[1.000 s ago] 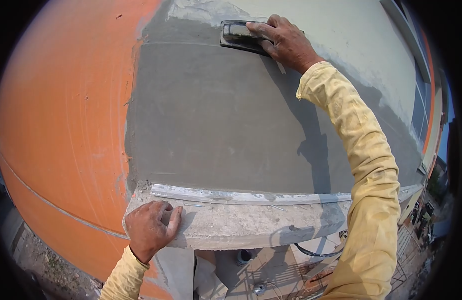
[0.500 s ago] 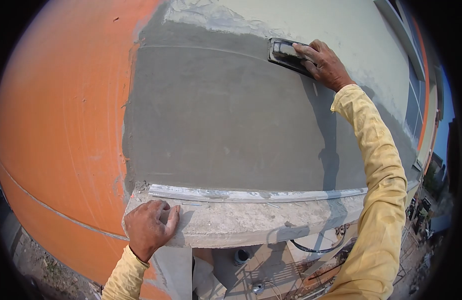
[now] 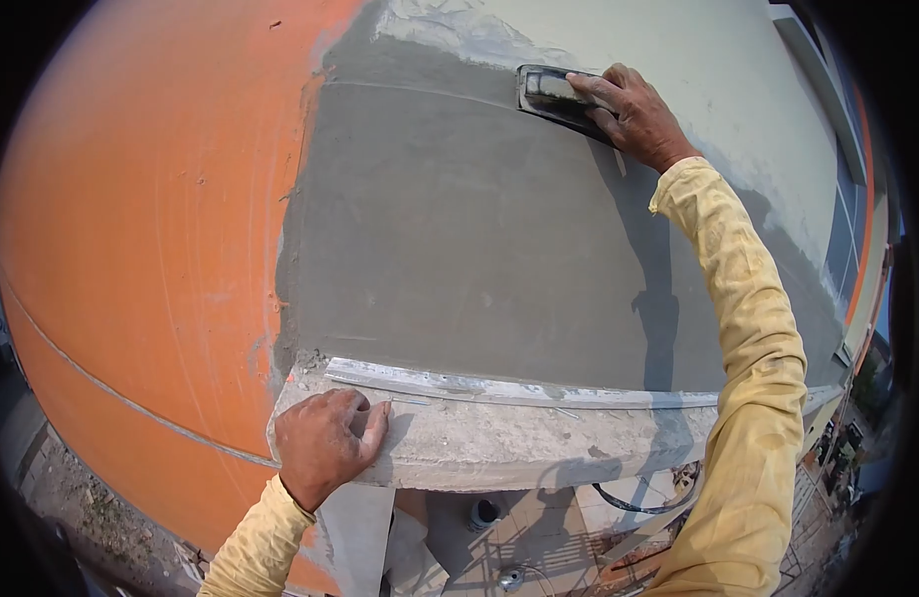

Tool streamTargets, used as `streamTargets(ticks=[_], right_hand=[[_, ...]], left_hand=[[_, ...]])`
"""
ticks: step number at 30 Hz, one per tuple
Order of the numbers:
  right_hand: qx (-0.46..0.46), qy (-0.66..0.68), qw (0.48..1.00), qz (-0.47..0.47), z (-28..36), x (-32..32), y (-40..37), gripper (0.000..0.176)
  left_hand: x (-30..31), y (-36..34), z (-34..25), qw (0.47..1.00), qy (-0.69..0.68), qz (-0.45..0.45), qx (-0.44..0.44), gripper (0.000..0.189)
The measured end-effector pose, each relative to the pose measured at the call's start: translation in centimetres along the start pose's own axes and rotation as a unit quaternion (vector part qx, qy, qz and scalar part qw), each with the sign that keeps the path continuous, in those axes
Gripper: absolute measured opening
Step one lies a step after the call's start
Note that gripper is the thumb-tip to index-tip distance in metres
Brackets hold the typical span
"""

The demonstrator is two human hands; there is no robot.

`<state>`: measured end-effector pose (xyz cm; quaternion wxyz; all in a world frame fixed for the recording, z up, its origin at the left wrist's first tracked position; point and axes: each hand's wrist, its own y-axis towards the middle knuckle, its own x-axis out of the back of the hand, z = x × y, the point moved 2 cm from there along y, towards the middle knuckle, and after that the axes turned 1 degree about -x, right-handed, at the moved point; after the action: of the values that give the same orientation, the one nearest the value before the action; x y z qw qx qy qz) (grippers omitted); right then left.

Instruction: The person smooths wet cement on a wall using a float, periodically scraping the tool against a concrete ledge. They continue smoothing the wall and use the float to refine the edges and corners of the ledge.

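My right hand (image 3: 639, 114) is closed around the grip of a black plastering float (image 3: 559, 98). The float lies against the wall, tilted, at the upper edge of the smooth grey plaster (image 3: 459, 229). On the left end of a rough concrete ledge (image 3: 519, 443) rests my left hand (image 3: 330, 438), its fingers curled in and the thumb beside them; I see nothing in it. Just beyond that hand, a long pale metal straightedge (image 3: 519, 390) lies on the ledge along the foot of the plaster.
Orange painted wall (image 3: 181, 249) borders the plaster on the left, and pale wall (image 3: 668, 40) lies above it. Far below the ledge are a tiled floor (image 3: 549, 527), a bucket (image 3: 484, 513) and a dark looped hose (image 3: 639, 505). My arm's shadow crosses the plaster.
The float in my right hand has slid left along the plaster's upper edge. My left hand stays on the ledge. The whole view has shifted slightly, so the wall and ledge appear farther right.
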<state>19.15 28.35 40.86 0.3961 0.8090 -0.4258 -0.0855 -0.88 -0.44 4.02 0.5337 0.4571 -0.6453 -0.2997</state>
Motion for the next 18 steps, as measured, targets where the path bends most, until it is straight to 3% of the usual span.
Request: streamTargets(ticks=[5,7,10,16,18], right_hand=[[0.017,0.001,0.999,-0.051,8.4,-2.7,8.8,0.05],[0.02,-0.061,0.996,-0.069,9.9,-3.2,11.8,0.045],[0.041,0.009,0.999,-0.001,11.0,-0.2,11.5,0.045],[-0.034,0.022,0.999,0.025,1.9,0.7,3.0,0.049],[-0.024,0.025,0.999,0.017,2.4,0.4,4.3,0.048]], left_hand=[[0.1,0.0,0.3,1.0,0.006,0.016,0.011,0.024],[0.3,0.1,0.4,1.0,0.004,0.014,0.019,0.024],[0.1,-0.2,0.7,0.999,-0.014,0.022,0.018,0.026],[0.1,-0.1,1.0,1.0,-0.012,0.012,0.01,0.029],[-0.1,-0.2,0.8,1.0,-0.003,0.013,0.004,0.03]])
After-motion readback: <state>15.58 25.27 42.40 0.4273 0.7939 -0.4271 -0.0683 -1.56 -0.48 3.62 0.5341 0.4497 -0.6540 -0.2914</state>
